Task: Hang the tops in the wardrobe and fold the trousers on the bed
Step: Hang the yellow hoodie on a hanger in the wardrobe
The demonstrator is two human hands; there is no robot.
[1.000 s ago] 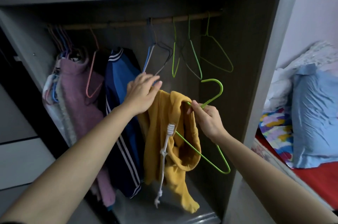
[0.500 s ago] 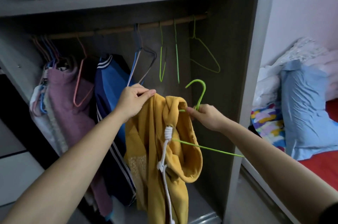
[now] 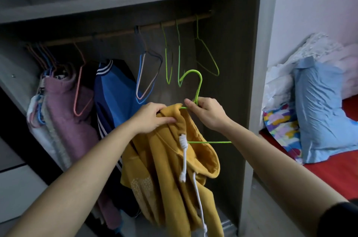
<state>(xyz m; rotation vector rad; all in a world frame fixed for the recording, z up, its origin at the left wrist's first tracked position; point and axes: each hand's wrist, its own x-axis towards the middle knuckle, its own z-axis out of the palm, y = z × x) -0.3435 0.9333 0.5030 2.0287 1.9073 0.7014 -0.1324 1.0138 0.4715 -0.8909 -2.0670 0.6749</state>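
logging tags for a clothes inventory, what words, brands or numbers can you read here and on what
No text can be read in this view.
yellow hoodie: a pale print low on its front, too blurred to tell words from pattern.
green hanger: no label shows.
blue jacket: white stripes only.
colourful cloth at right: pattern only.

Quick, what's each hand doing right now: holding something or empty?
The left hand is closed, gripping the yellow hoodie at its neck edge.
The right hand is closed, pinching the green hanger just below its hook.
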